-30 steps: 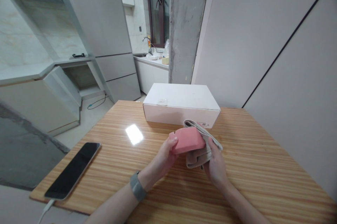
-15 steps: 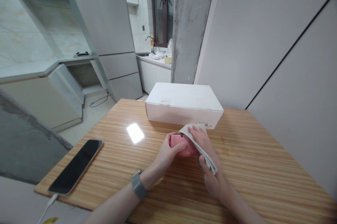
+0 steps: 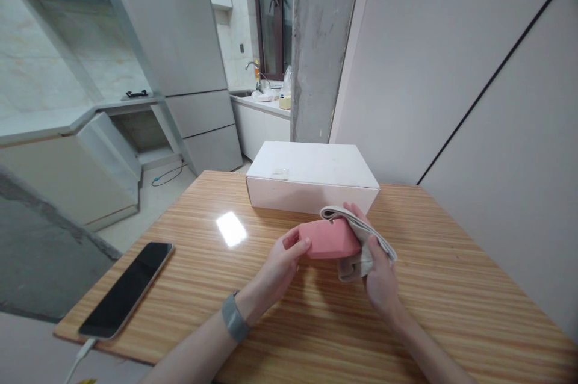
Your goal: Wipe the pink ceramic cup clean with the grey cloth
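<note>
A pink box-like object with angled sides and a small notch in its top edge is held above the table. My left hand pinches its left end between thumb and fingers; a grey band circles that wrist. Around its right end, my right hand grips a folded light grey cloth, which touches the pink object. The cloth and fingers hide that end. What exactly the pink object is, I cannot tell.
A white cardboard box lies behind my hands on the wood-grain table. A black-screened phone with a white cable plugged in lies at the table's left edge. Beyond stand a refrigerator and a sink counter.
The pink object has turned so a flat face shows. My right hand and the cloth have shifted right, from over its top to around its right end. My left hand still holds it.
</note>
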`<state>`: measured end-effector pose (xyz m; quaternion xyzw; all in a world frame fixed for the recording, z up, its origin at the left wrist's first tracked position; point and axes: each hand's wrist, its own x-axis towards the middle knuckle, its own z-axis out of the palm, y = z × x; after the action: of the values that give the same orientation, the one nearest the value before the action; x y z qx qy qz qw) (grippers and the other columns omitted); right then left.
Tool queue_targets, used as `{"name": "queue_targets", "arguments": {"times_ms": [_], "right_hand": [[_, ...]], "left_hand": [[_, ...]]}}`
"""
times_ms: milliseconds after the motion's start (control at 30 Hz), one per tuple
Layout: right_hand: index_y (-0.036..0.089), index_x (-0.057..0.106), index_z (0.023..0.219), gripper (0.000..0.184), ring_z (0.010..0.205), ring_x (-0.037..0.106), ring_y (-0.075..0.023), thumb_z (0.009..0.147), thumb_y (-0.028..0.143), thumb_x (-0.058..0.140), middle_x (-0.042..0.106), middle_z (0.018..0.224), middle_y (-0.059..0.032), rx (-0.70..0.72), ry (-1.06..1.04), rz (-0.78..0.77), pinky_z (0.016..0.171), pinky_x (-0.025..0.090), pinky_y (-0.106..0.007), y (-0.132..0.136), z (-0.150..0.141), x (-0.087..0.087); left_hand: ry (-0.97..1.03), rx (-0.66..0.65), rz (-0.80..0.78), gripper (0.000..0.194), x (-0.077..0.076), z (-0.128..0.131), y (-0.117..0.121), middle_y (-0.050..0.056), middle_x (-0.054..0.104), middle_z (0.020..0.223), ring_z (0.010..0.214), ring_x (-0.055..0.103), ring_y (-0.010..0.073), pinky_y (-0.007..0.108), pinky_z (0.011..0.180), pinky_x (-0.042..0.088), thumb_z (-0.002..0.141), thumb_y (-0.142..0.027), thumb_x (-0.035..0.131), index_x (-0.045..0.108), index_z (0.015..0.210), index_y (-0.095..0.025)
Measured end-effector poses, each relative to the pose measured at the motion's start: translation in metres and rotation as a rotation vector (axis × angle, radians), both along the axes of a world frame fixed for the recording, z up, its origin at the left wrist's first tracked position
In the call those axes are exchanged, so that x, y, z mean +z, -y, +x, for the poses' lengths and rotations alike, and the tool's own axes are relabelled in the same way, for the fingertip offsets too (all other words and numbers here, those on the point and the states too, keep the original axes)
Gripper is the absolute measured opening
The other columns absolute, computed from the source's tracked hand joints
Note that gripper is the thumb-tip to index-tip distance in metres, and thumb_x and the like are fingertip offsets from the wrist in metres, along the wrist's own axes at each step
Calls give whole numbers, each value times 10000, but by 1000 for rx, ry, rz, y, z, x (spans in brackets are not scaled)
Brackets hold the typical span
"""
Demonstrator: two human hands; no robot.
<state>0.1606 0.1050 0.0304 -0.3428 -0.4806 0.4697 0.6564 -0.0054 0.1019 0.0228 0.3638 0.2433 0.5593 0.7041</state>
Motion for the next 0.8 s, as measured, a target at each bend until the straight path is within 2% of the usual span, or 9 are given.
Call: {"name": "queue_targets", "arguments": {"times_ms": [167, 300, 400, 467, 533, 600, 633, 700, 800], "right_hand": [[276, 635, 1249, 462, 1373, 397, -248, 892, 535, 497, 568, 1395, -10, 43, -51, -55, 1196, 151, -419, 0, 0, 0], [284, 666, 1202, 442, 1336, 450, -240, 872, 542, 522, 606, 1352, -17, 19, -54, -110, 1185, 188, -420, -4, 0, -3], [304, 658, 1206, 424, 1270, 524, -231, 834, 502, 606, 618, 1337, 5, 31, -71, -173, 1152, 272, -393, -5, -2, -2], [295, 676, 1174, 428, 1125, 630, -236, 780, 462, 687, 698, 1211, 8, 32, -90, -247, 1027, 433, -365, -4, -4, 0], [263, 718, 1088, 400, 815, 714, -235, 741, 462, 723, 780, 915, 3, 39, -117, -356, 743, 556, -334, -3, -5, 1], [230, 749, 990, 374, 540, 663, -215, 732, 500, 715, 742, 630, 10, 73, -142, -455, 508, 517, -309, -4, -4, 2], [222, 756, 952, 374, 476, 631, -208, 729, 519, 709, 712, 558, 14, 94, -160, -481, 455, 488, -304, -5, -4, 3], [221, 761, 904, 375, 483, 631, -210, 712, 539, 711, 710, 558, 11, 118, -209, -482, 456, 486, -307, -8, -1, 4], [230, 758, 848, 328, 636, 685, -242, 703, 522, 722, 745, 653, 1, 92, -250, -411, 595, 545, -338, -13, 1, 7]], "left_hand": [[37, -19, -37, 520, -4, 4, 1, 157, 654, 1213, 1206, 544, 315, 431, 1084, 343, 717, -379, 778, 668, 1149, -111], [98, -128, -109, 534, 1, 3, 8, 140, 583, 1322, 1244, 514, 310, 450, 1057, 384, 746, -370, 762, 608, 1218, -175], [108, -105, -135, 503, 5, 0, 8, 116, 561, 1346, 1261, 493, 291, 422, 1042, 402, 788, -366, 717, 579, 1241, -196], [116, -87, -189, 471, 6, -4, 4, 101, 573, 1325, 1257, 487, 280, 388, 1000, 432, 820, -386, 657, 575, 1243, -197], [125, -95, -247, 445, 6, -7, 0, 92, 593, 1290, 1233, 500, 270, 354, 935, 467, 837, -379, 601, 578, 1241, -194], [119, -119, -251, 432, 5, -11, -3, 91, 604, 1273, 1204, 519, 261, 328, 892, 478, 836, -350, 594, 585, 1239, -191], [111, -129, -230, 425, 5, -11, -4, 93, 604, 1275, 1198, 524, 255, 319, 893, 474, 841, -344, 601, 590, 1237, -190], [85, -143, -186, 415, 3, -11, -3, 102, 612, 1272, 1200, 527, 246, 316, 936, 450, 859, -367, 613, 607, 1229, -179], [42, -142, -126, 440, 0, -5, 0, 130, 650, 1211, 1193, 540, 252, 338, 1022, 389, 867, -427, 617, 644, 1186, -126]]}}
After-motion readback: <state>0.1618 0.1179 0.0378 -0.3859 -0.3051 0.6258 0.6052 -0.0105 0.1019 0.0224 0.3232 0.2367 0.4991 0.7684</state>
